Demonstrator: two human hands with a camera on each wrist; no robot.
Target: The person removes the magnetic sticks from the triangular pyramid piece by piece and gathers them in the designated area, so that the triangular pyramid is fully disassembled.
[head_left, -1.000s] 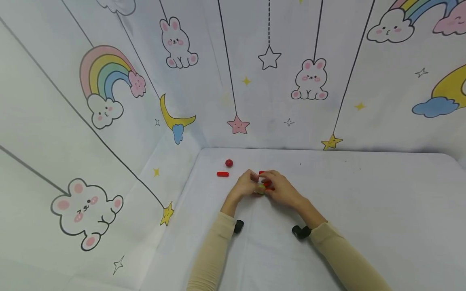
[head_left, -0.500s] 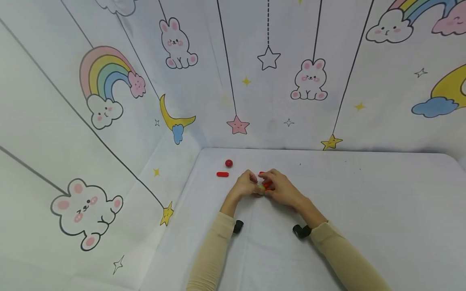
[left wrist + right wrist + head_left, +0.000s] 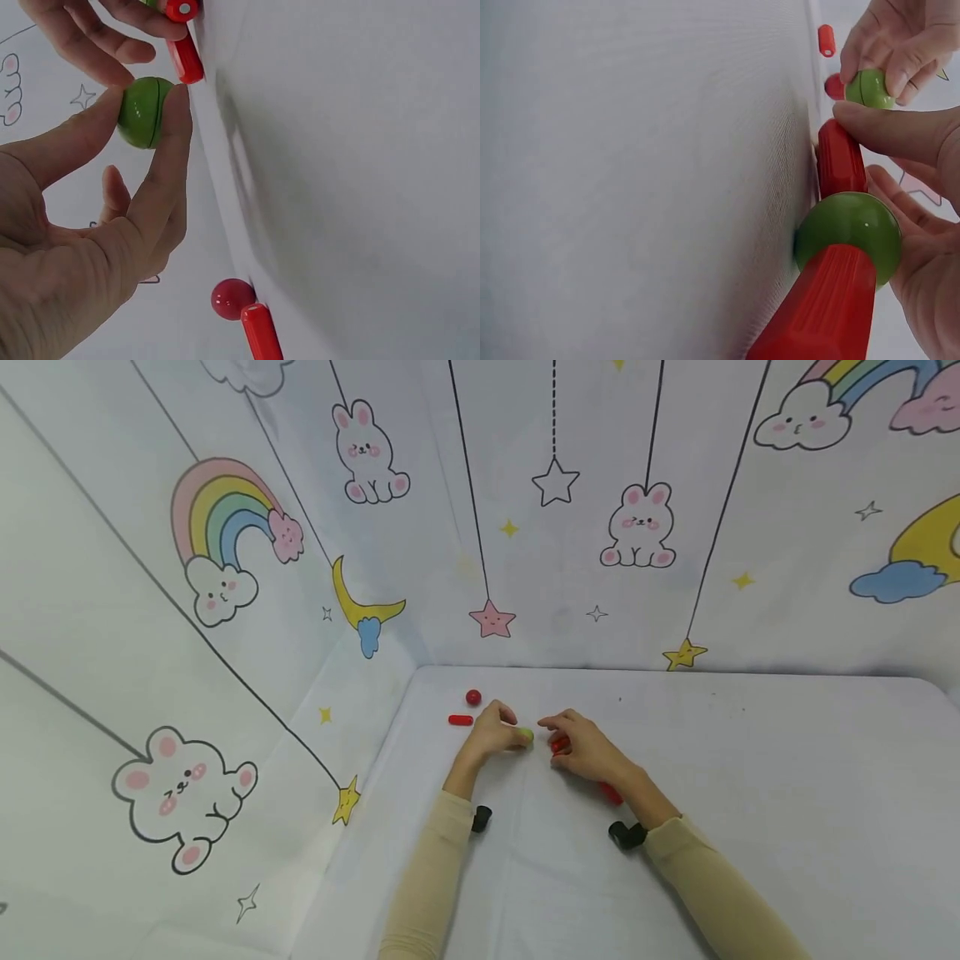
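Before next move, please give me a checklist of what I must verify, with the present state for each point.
1. Left hand holds the glossy grooved green ball: ok, pinched.
2. Second glossy green ball sits between the near ridged red stick and the far red stick: ok.
3. Pinched ball joined to either stick: not ok, apart.
4. Right hand grips firmly: cannot tell.
5. Loose shiny red ball and loose red stick in sight: ok.

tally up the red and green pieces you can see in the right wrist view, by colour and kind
Red rods: 3 (nearest rod, middle rod, far rod)
Green balls: 2 (near green ball, pinched green ball in the left hand)
Red balls: 1 (red ball, partly hidden)
Total: 6
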